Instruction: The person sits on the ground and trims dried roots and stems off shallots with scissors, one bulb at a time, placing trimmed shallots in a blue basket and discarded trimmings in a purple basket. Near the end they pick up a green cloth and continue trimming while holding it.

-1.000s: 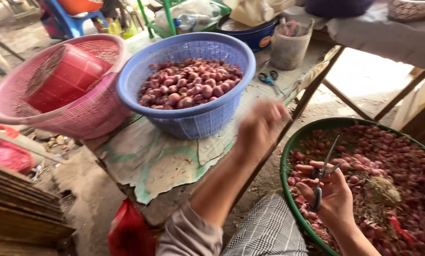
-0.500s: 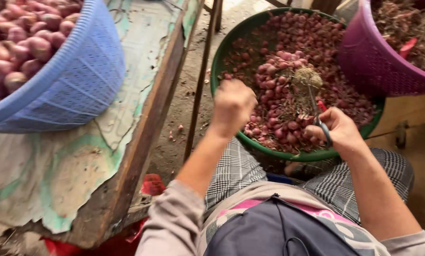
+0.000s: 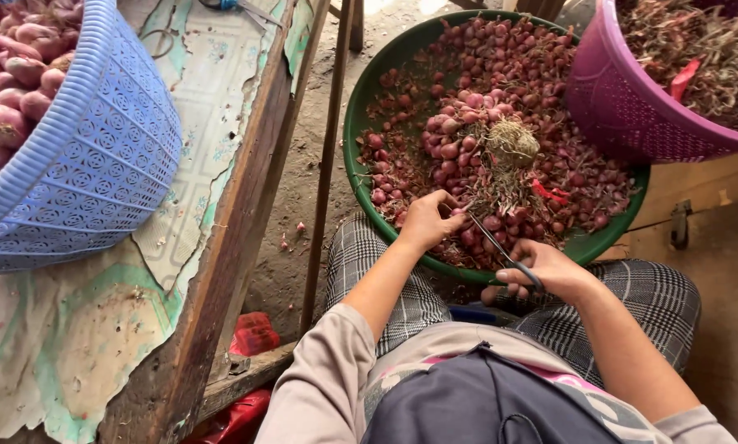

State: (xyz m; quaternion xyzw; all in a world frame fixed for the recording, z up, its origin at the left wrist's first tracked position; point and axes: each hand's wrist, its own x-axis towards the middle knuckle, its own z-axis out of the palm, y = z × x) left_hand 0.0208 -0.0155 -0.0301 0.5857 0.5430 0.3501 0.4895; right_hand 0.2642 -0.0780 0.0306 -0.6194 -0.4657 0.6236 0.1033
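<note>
2 hands work at the near rim of the green basin (image 3: 361,156), lower centre of the frame, over a heap of red shallots (image 3: 501,140). Our left hand (image 3: 428,220) reaches into the pile, fingers curled down around a shallot or stem at the edge of the heap; exactly what it pinches we cannot tell. Our right hand (image 3: 550,271) grips scissors (image 3: 501,251), fingers closed through the handles, blades pointing up-left toward the left hand, tips close to it.

Progress, as a judgement: well underway, far from finished. The blue basket (image 3: 97,164) at upper left on the table holds clean-looking trimmed bulbs, while the purple basket (image 3: 632,99) at upper right is full of dry stems and roots, so plenty has been cut. The green basin is full, with loose skins, a clump of dry roots (image 3: 513,141) at its centre and many bulbs with tops on, so most of the heap looks left to do.

Pose: both forearms come up from the bottom of the frame, converging at the basin rim; left elbow bent in a grey sleeve, right forearm bare, wrist low over the knee. Basin rests against checked trousers (image 3: 361,263). The wooden table edge (image 3: 246,230) runs diagonally at left, with a worn patterned cloth (image 3: 213,107) on top.
</note>
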